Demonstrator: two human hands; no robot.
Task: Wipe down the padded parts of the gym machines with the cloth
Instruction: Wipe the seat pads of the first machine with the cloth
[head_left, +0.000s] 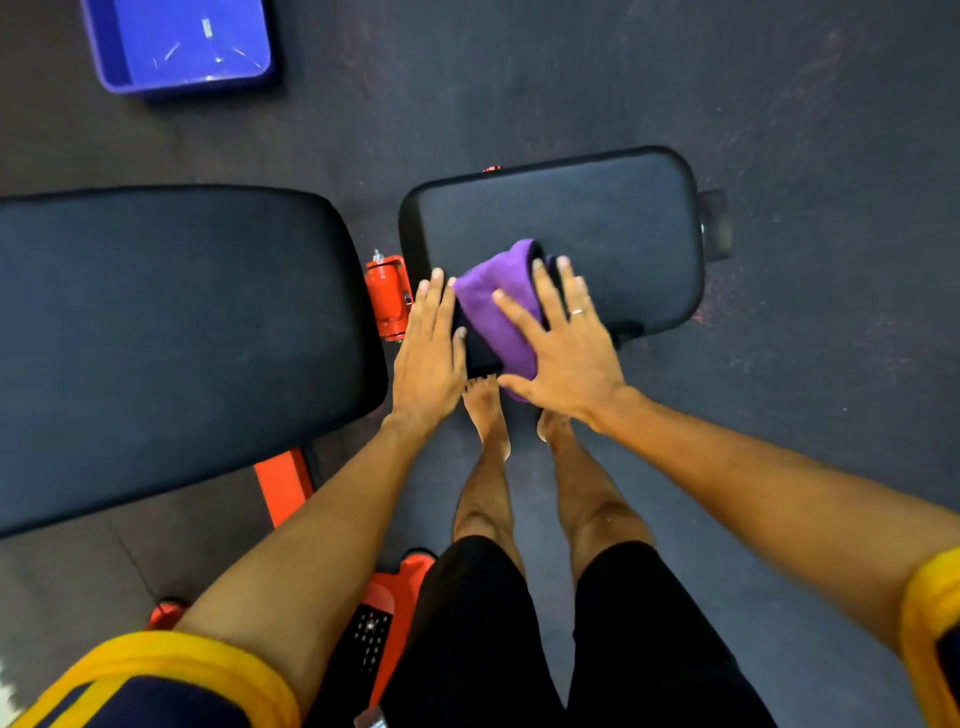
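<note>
Ok, cloth (498, 317) at seat pad (597, 223) near edge, bare pad beyond; R hand (566, 353) splayed on it, L hand (428, 348) flat beside.

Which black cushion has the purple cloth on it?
The smaller cushion, the one on the right. The purple cloth lies on its near corner under the right hand. The bigger cushion on the left has no cloth on it.

A purple cloth (498, 322) is being borne by the smaller black pad (613, 223), and a blue tub (182, 41) by the dark floor (779, 104).
</note>
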